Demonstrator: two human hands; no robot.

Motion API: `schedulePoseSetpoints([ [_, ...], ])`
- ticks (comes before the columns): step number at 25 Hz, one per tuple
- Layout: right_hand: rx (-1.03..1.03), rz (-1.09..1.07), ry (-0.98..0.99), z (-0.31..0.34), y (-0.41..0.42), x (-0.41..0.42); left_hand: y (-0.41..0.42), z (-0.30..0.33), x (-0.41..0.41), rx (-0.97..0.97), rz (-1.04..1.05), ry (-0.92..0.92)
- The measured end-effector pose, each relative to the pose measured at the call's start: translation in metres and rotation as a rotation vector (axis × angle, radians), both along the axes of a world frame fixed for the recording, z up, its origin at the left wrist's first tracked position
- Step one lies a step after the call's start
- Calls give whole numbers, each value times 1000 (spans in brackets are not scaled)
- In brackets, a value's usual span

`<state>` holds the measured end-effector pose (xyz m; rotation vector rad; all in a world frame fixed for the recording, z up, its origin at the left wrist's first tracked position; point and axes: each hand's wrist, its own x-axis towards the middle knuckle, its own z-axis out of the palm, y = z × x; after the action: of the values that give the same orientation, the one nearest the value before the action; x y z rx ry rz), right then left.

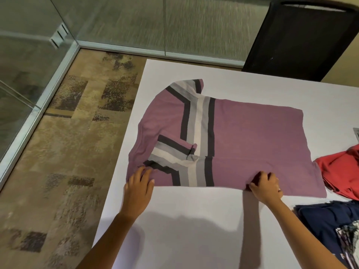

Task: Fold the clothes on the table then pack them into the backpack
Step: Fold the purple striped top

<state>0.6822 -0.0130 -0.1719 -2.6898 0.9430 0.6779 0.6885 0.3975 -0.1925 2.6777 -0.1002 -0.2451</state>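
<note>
A mauve shirt with black, grey and white stripes lies flat on the white table. Its near sleeve is folded in over the body; the far sleeve sticks out at the top. My left hand grips the near edge of the shirt at the shoulder end, fingers curled onto the cloth. My right hand pinches the near edge further right, bunching the fabric. No backpack is in view.
A red garment lies at the right edge, touching the shirt's hem. A navy printed garment sits near the front right. A black chair stands behind the table. The table's left edge drops to patterned carpet and glass walls.
</note>
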Motion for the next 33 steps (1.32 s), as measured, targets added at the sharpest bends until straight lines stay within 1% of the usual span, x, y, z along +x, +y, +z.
schedulePoseSetpoints([
  [2, 29, -17, -114, 10, 27, 21, 7, 5, 9, -153, 165, -32],
  [4, 99, 50, -264, 16, 62, 46, 15, 10, 21, -229, 263, 14],
  [5, 153, 114, -337, 18, 80, 61, 18, 12, 28, -242, 281, 35],
  [7, 246, 267, -412, 22, 117, 90, 21, 13, 37, -242, 271, 73],
  [9, 299, 407, -403, 24, 151, 118, 24, 13, 44, -214, 276, 123],
  [12, 271, 587, -263, 21, 189, 147, 30, 13, 45, -187, 322, 144],
  [15, 182, 627, -88, 13, 209, 159, 39, 11, 39, -215, 307, 160],
  [17, 180, 619, -46, 9, 213, 160, 45, 9, 35, -229, 300, 221],
  [20, 353, 555, -80, 13, 212, 166, 51, 6, 36, -283, 282, 258],
  [23, 506, 499, -175, 30, 206, 175, 55, 5, 39, -358, 212, 211],
  [26, 592, 581, -343, 44, 197, 185, 54, 8, 38, -345, 145, 175],
  [27, 572, 636, -397, 44, 194, 187, 53, 9, 38, -331, 141, 165],
  [28, 510, 689, -444, 41, 193, 189, 52, 10, 39, -321, 147, 157],
  [29, 423, 725, -466, 36, 191, 191, 51, 10, 40, -316, 162, 153],
  [30, 346, 727, -447, 30, 190, 192, 50, 10, 40, -312, 182, 153],
  [31, 301, 693, -381, 26, 189, 192, 49, 10, 41, -306, 204, 160],
  [33, 273, 613, -178, 19, 187, 189, 49, 10, 41, -282, 238, 178],
])
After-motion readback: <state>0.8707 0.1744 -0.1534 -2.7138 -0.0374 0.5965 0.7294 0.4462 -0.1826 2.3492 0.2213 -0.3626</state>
